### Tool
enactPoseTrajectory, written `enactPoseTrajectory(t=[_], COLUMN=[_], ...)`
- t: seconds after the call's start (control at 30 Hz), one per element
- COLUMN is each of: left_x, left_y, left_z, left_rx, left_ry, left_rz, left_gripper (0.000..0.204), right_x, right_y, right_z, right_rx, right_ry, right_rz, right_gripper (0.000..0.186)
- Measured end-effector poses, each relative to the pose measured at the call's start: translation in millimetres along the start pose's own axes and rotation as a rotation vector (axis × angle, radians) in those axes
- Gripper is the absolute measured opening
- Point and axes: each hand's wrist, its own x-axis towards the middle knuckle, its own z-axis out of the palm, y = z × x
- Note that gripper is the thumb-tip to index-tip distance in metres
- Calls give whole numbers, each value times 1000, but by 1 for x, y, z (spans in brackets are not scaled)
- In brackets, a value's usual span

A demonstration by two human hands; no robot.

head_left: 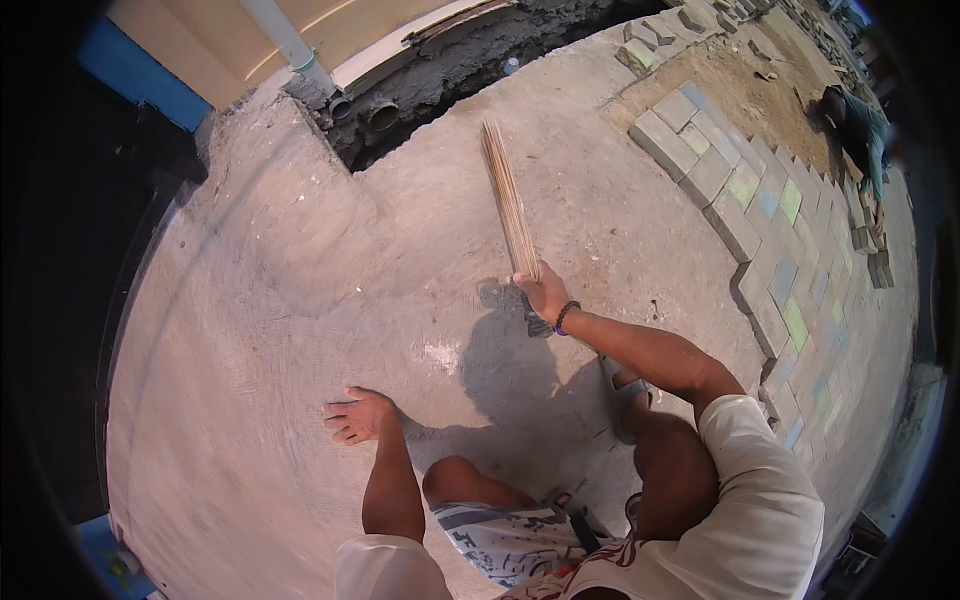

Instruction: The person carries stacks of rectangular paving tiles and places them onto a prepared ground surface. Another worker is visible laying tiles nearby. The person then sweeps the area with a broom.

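My right hand [545,292] is closed round the near end of a stick broom [508,195], a long bundle of thin pale sticks that points away from me over the concrete ground [300,310]. A dark beaded bracelet [566,317] circles that wrist. Lower and to the left, my left hand [362,415] holds nothing; its fingers are spread, over or on the concrete, though contact is hard to tell. A small whitish patch [441,355] marks the ground between the two hands.
An open trench [440,100] with pipe ends [383,116] runs along the wall at the far side. Paving blocks [740,185] form a raised, stepped edge on the right. Beyond them a co-worker [862,135] bends over, one hand at some blocks. A dark doorway [70,250] stands left.
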Motion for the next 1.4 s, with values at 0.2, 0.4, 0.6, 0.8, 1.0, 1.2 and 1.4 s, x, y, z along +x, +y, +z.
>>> enactPoseTrajectory(t=[0.2, 0.4, 0.6, 0.8, 1.0, 1.2, 1.4], left_x=[12, 13, 9, 7, 17, 13, -3], left_y=[-10, -11, -7, -4, -12, -6, 6], left_z=[8, 5, 9, 11, 10, 9, 13], left_rx=[30, 58, 78, 114, 118, 138, 122], left_ry=[47, 61, 80, 110, 114, 114, 88], left_rz=[3, -2, -9, 0, -17, -24, 15], left_gripper=[67, 67, 67, 66, 66, 66, 66], right_x=[-28, -112, 40, 133, 8, 82, 188], right_y=[68, 68, -21, -17, 35, -31, 10], right_z=[-24, -69, -35, -21, -13, -11, -41], right_rx=[-138, 130, 97, 4, 295, 333, 170], right_ry=[165, 283, 108, 39, 361, 211, 214], right_rz=[377, 167, -33, 257, 151, -22, 248], right_gripper=[46, 32, 44, 46, 41, 37, 38])
